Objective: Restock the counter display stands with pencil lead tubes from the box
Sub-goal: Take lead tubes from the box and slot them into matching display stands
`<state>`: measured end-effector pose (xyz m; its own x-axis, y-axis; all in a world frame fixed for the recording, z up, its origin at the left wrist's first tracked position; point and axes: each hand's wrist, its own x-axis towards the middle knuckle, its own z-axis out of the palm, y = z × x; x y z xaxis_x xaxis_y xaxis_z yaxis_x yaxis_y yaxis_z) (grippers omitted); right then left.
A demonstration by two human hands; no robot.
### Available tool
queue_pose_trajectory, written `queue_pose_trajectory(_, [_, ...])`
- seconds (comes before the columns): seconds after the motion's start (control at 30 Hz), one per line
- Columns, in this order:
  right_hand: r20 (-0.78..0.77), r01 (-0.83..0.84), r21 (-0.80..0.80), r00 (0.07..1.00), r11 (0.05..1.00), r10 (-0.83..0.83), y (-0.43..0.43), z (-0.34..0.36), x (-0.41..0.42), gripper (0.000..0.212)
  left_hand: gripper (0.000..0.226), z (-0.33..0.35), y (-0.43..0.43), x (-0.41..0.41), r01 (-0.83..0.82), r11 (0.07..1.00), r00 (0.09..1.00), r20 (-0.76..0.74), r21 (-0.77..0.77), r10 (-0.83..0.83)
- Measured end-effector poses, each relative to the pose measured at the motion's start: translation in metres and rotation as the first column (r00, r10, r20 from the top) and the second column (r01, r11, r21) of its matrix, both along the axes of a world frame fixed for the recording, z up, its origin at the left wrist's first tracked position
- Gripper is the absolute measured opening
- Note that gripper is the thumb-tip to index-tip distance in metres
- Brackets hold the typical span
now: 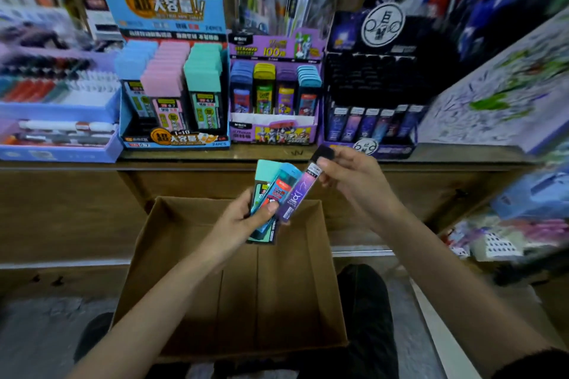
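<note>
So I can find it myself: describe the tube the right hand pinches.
Above the open cardboard box, the left hand holds a fan of three tubes. The rightmost one, its top pinched by the right hand, is the purple tube. Only it has a black cap; its neighbours are the blue tube and the teal tube.

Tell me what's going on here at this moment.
A person is restocking pencil lead tubes, leaning over an open cardboard box in front of the counter. The left hand grips a teal tube and a blue tube, fanned out. The right hand pinches a purple tube near its black cap, its lower end by the left thumb. The blue stand, purple stand and dark stand all hold tubes. No tube is entering a stand yet.
</note>
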<state>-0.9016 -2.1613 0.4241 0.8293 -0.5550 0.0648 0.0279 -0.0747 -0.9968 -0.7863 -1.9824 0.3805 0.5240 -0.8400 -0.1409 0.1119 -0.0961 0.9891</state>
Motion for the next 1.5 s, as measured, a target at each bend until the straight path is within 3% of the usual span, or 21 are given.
queue_pose_trajectory(0.2, [0.112,0.204,-0.15,0.976,0.967,-0.188,-0.061,0.057,-0.031,0.014,0.038,0.026,-0.033,0.002,-0.02,0.987,1.0,-0.003,-0.16,0.02])
queue_pose_trajectory(0.4, [0.182,0.38,-0.363,0.924,0.851,-0.335,-0.12,0.095,-0.061,0.016,0.043,0.035,-0.059,0.004,-0.07,0.97,0.997,0.029,-0.233,0.078])
queue_pose_trajectory(0.73, [0.042,0.201,-0.565,0.976,0.8,-0.215,-0.131,0.077,-0.046,0.025,0.039,0.027,-0.068,0.001,-0.074,0.973,0.996,0.037,-0.217,0.084])
queue_pose_trajectory(1.17, [0.013,0.158,-0.578,0.983,0.801,-0.184,-0.138,0.072,-0.053,0.025,0.037,0.027,-0.067,0.003,-0.076,0.974,0.995,0.045,-0.213,0.087])
queue_pose_trajectory(1.3, [0.017,0.209,-0.563,0.97,0.8,-0.242,-0.139,0.064,-0.051,0.025,0.038,0.026,-0.068,0.002,-0.08,0.973,0.995,0.042,-0.214,0.091])
queue_pose_trajectory(1.5, [0.001,0.344,-0.601,0.903,0.722,-0.43,-0.131,0.051,-0.042,0.015,0.039,0.024,-0.067,0.002,-0.084,0.974,0.995,0.037,-0.212,0.094])
